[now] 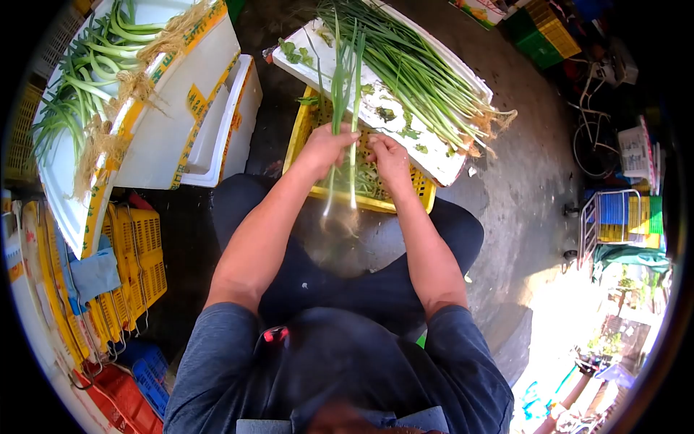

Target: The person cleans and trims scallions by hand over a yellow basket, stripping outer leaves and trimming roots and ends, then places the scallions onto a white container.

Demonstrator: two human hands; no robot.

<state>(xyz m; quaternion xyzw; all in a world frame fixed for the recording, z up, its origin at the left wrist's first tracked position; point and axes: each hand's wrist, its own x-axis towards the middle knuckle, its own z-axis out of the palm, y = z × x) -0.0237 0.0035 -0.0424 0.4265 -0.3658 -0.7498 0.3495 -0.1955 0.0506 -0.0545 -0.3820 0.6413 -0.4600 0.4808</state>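
Observation:
My left hand [327, 150] is closed around a few green onions [353, 170]. Their green leaves point away from me, and their white root ends hang toward my lap, the roots blurred. Just right of them, my right hand [391, 162] has its fingers curled in a pinch; whatever is between the fingertips is too small to make out. Beneath both hands sits a yellow crate [296, 137] with green and pale scraps in it. A large pile of green onions [412, 79] lies on a white foam board [452, 168] beyond, roots to the right.
At the upper left, more green onions [90, 79] with shaggy roots rest on a white foam box [155, 152]. Yellow crates [144, 249] stand at the left, above a red crate [119, 398]. A metal cart [614, 217] is on the right, near bright sunlit floor.

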